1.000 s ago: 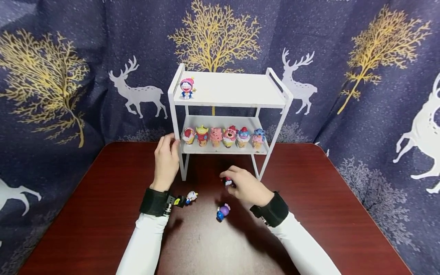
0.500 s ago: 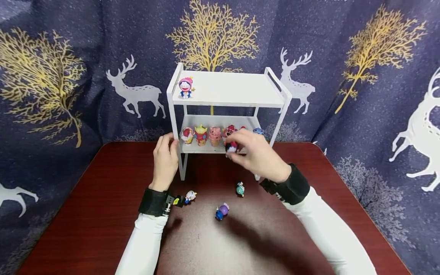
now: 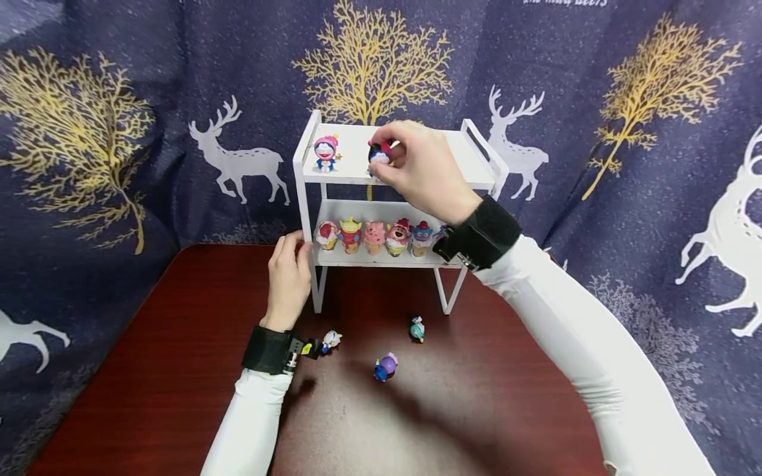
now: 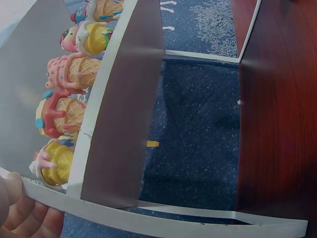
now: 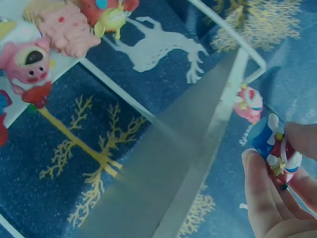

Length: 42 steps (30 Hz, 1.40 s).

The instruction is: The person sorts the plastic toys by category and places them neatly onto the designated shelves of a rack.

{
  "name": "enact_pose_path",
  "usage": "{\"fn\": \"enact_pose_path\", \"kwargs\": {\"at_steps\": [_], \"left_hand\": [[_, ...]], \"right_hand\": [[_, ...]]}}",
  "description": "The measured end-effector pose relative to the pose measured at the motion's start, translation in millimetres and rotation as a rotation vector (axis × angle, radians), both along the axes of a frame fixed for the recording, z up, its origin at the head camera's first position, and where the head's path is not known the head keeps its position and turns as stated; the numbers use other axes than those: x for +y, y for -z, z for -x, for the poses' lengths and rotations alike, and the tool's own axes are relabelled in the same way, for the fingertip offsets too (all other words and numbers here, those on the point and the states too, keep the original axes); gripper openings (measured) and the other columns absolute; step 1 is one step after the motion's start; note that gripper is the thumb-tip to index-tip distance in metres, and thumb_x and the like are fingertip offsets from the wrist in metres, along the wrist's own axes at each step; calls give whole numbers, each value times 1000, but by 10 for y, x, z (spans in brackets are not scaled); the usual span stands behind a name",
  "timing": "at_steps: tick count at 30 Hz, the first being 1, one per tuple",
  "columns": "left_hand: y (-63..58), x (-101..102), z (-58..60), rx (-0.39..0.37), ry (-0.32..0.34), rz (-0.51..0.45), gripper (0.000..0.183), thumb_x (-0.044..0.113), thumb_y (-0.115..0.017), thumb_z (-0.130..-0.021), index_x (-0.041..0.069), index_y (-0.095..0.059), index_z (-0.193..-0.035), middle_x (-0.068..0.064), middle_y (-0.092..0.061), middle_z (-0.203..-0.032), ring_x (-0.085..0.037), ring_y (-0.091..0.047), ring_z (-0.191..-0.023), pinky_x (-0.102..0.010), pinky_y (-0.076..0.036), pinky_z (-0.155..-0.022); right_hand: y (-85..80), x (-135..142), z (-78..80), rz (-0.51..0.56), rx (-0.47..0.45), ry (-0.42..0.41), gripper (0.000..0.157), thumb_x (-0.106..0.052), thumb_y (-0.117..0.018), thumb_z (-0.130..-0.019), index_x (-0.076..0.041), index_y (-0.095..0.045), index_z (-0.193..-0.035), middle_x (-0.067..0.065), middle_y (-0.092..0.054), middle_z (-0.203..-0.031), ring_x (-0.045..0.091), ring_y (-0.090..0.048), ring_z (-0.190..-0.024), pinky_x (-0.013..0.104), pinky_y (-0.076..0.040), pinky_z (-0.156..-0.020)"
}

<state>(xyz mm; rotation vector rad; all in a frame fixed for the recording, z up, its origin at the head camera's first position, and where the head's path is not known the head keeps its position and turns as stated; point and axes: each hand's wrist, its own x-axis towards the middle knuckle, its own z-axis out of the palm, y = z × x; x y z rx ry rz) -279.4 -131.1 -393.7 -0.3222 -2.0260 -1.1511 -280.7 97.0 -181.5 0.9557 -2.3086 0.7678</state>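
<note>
A small figurine (image 3: 379, 155) with a dark and red head is pinched between the thumb and fingers of my right hand (image 3: 430, 165). It is held at the front of the top shelf (image 3: 350, 140) of a white two-tier rack; whether it touches the shelf is unclear. In the right wrist view the figurine (image 5: 280, 153) shows blue, red and white parts and a gold star. At the shelf's left end stands a pink-hatted figurine (image 3: 325, 153). My left hand (image 3: 288, 281) grips the rack's left post (image 3: 302, 208), thumb on one side and fingers on the other.
Several ice-cream-cone figures (image 3: 374, 237) line the lower shelf; my right wrist partly covers the rightmost one. On the dark red table (image 3: 196, 344) lie a white figurine (image 3: 331, 340), a purple-and-blue figurine (image 3: 385, 367) and a teal figurine (image 3: 417, 329). A patterned curtain (image 3: 238, 39) hangs behind.
My right hand has lifted the dark-and-red figurine from the table, past the lower shelf, up to the top shelf. The teal figurine has come into view. My left hand stays on the post.
</note>
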Motion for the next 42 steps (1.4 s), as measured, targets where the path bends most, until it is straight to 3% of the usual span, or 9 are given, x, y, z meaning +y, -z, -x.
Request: {"fn": "enact_pose_path", "kwargs": {"at_steps": [4,13,18,26,34,42], "left_hand": [[6,5,-3,-8,10,-2,20,12,-51,-103,0,-58,-118,-11,-54,-102,-23,-46,-83,-34,-37,-71],[1,-13,-4,6,6,-1,20,11,-53,-103,-1,-58,-117,-13,-55,-104,-24,-49,-86,-35,-38,-74],[7,-12,-4,2,8,1,20,12,-53,-103,0,-58,-117,-12,-55,-104,-24,-49,-85,-35,-38,-73],[-14,-19,8,27,0,1,19,11,-55,-102,-1,-59,-116,-13,-55,-103,-26,-52,-88,-37,-40,-75],[-16,-23,14,26,3,10,19,9,-55,-102,-2,-59,-116,-14,-56,-103,-29,-54,-93,-39,-41,-78],[-4,-26,22,30,0,16,19,11,-54,-102,-1,-58,-117,-13,-55,-104,-28,-54,-93,-38,-41,-79]], "right_hand": [[-41,-117,125,-52,8,54,21,-12,-67,-90,-6,-66,-111,1,-62,-100,9,-56,-81,23,-41,-78],[-25,-326,281,-111,-35,93,18,-9,-66,-90,-6,-65,-108,2,-61,-101,9,-56,-80,22,-41,-75],[-1,-361,307,-113,-40,114,18,-11,-66,-91,-6,-65,-109,1,-62,-97,10,-55,-78,23,-41,-74],[31,-372,322,-94,-55,107,25,-11,-65,-92,-4,-63,-116,6,-62,-111,10,-59,-85,21,-43,-77],[25,-375,345,-116,-73,140,25,-11,-64,-92,-5,-63,-117,5,-62,-113,12,-59,-87,22,-41,-81],[30,-368,323,-98,-83,133,51,-16,-68,-90,-5,-51,-137,9,-57,-122,13,-56,-87,26,-40,-83]]}}
